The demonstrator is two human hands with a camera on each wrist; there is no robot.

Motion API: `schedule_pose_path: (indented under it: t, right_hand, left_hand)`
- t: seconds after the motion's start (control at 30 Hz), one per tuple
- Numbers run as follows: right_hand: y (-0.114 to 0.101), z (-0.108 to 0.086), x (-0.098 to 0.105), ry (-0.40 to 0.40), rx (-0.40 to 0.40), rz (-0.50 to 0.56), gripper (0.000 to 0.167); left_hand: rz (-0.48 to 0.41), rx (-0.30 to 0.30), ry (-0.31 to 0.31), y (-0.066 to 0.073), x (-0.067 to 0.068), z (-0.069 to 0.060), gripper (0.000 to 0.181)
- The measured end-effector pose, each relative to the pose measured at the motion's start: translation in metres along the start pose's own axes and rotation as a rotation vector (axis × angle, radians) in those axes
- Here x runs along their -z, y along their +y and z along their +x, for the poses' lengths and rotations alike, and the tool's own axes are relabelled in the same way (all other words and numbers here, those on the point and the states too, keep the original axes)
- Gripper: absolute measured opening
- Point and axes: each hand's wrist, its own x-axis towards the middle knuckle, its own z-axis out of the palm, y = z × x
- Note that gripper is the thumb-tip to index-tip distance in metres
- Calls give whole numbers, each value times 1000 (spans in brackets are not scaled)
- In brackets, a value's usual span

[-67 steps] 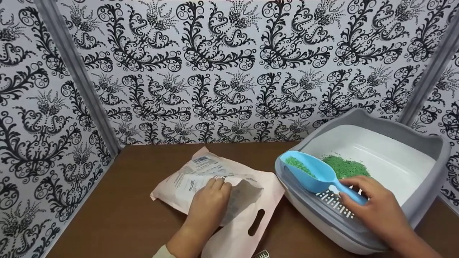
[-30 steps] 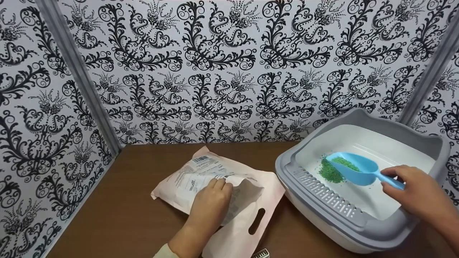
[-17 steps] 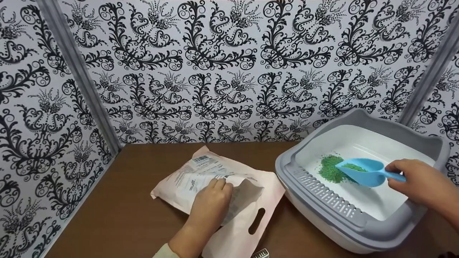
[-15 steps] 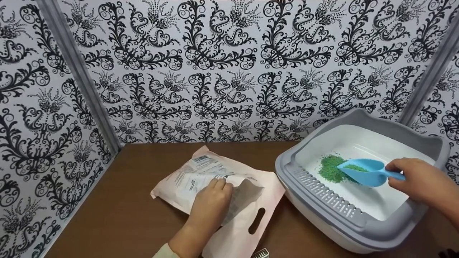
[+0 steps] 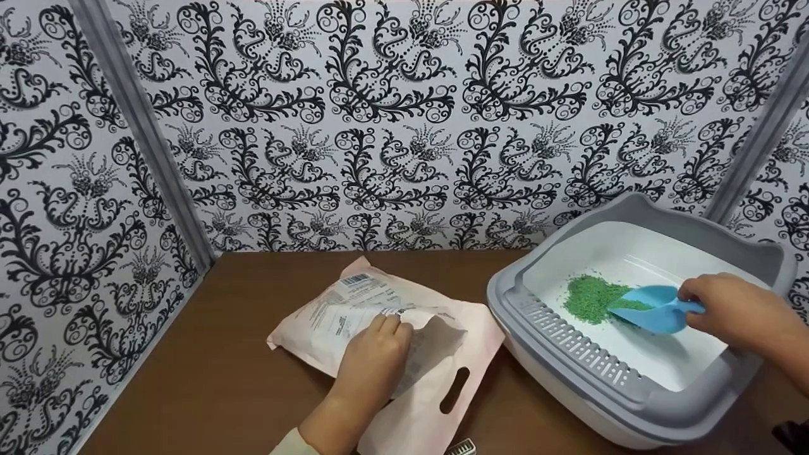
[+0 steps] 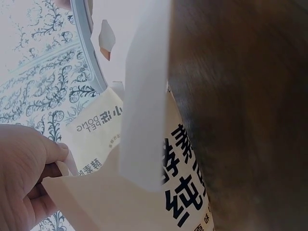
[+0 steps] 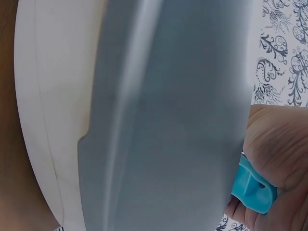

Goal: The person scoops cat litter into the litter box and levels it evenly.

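Observation:
My right hand (image 5: 733, 313) grips the handle of a light blue scoop (image 5: 667, 313), low inside a grey-and-white litter box (image 5: 682, 407). Green granules lie in the scoop, and its tip meets the edge of a green litter pile (image 5: 588, 297) on the white floor. In the right wrist view the handle's end (image 7: 252, 192) shows in my palm, while the box's grey wall hides the scoop's bowl. My left hand (image 5: 376, 351) pinches the torn mouth of a pale pink litter bag (image 5: 316, 325) lying on the table. Dark printed characters mark the bag in the left wrist view.
A slotted grid (image 5: 581, 341) runs along the box's near left edge. The brown table (image 5: 208, 354) meets patterned walls (image 5: 404, 126) at the back and left. A small slotted object (image 5: 461, 447) sits at the front edge, and something dark (image 5: 793, 436) shows at lower right.
The loaded scoop has moved from over the box's left rim rightward inside, then down to the pile. Lately it has shifted slightly lower. My left hand and the bag have stayed put.

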Motion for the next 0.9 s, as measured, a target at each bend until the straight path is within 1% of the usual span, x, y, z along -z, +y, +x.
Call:
schedule_pose_path:
  t: [0.27,0.47,0.73,0.9]
  right_hand:
    - [-4,2,4,-11,29,-39,15]
    - [-9,1,6,0,57,-90,15]
    - [-12,-1,11,27,111,-128,19]
    - [-18,-3,13,37,121,-154,20]
  left_hand:
    - [-1,-6,37,-1,-1,0,22]
    - [-4,-9,53,-1,-2,-1,22]
    - [-4,-16,54,-1,-3,0,22]
    - [-1,-14,39,-1,-2,-1,24]
